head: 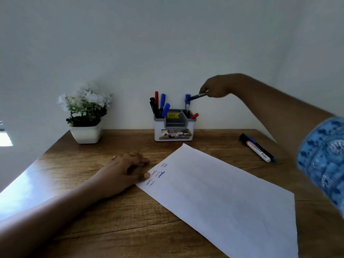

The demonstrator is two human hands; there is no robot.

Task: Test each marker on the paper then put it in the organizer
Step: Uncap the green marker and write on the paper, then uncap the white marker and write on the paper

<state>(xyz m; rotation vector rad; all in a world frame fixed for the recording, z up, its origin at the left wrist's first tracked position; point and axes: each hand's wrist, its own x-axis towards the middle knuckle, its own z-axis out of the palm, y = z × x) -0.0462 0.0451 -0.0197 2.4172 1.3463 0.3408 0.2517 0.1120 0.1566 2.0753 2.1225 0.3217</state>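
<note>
The right hand (217,88) pinches a dark marker (198,96) by one end, holding it nearly level above the right side of the organizer (175,135). The organizer stands at the desk's far edge against the wall (167,43). The left hand (124,170) lies relaxed on the desk (115,216), with its thumb on the scribbled corner of the paper (232,202). Two loose markers (257,148) lie near the right edge, and a flower pot (86,135) sits at the far left corner. The held marker's tip overlaps an upright blue-capped marker (187,102); whether they touch is unclear.

A wood-grain desk (130,211) is set against a plain pale wall (167,43). Bright glare (24,183) is cast on its left side.
</note>
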